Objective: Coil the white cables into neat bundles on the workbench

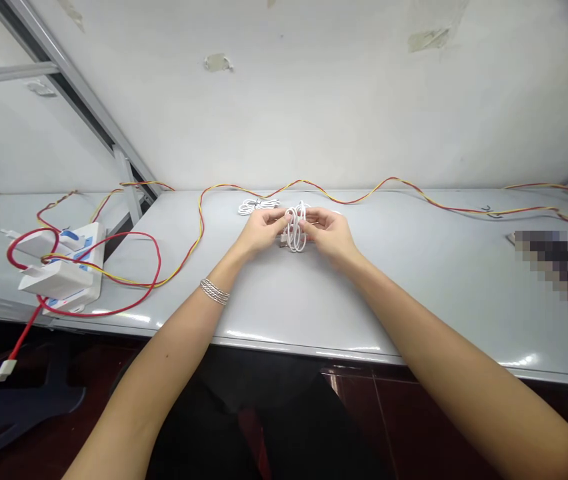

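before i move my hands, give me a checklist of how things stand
1. Left hand and right hand on the coiled white cable: ok
2. Tie around that cable: cannot tell, partly hidden
3. Second white bundle unheld: ok, on the table beyond the left hand
4. Red-yellow wire outside the grip: ok, runs beyond both hands
5. Red cable fully on the table: not ok, its connector hangs past the edge
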`<state>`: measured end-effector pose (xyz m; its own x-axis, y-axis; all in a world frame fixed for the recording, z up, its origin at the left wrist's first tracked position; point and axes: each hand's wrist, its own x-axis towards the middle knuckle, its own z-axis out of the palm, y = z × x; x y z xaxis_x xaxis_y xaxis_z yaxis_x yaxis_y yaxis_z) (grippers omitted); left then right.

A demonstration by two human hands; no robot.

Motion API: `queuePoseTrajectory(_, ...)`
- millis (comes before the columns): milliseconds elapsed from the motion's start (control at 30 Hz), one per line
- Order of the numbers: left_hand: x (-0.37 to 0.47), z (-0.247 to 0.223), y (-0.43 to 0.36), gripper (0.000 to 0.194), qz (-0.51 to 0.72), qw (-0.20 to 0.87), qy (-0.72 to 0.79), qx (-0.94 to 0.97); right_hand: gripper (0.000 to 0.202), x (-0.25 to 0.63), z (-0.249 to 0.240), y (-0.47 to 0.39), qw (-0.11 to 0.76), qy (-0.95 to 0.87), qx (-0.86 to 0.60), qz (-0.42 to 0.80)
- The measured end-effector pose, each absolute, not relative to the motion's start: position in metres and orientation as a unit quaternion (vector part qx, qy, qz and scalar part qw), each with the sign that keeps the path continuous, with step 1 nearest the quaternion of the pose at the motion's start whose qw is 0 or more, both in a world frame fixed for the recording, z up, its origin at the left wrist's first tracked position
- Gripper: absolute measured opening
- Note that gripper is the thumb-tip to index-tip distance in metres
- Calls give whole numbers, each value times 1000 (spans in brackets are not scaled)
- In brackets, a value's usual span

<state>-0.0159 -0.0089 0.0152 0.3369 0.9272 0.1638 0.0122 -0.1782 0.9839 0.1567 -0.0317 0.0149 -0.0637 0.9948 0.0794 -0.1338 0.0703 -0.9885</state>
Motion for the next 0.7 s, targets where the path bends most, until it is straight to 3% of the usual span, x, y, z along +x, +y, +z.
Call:
queuePoseTrajectory(367,-17,13,-7,39,432,536,357,631,50,157,13,-30,546,-492,-418,534)
queuePoseTrajectory(567,-15,16,-9,31,433,584,364,582,54,161,8,-24,534,-520,-482,460)
queuePoseTrajectory(700,-15,17,-11,33,431,592,367,573,47,162,5,-22,526,-541,-450,477)
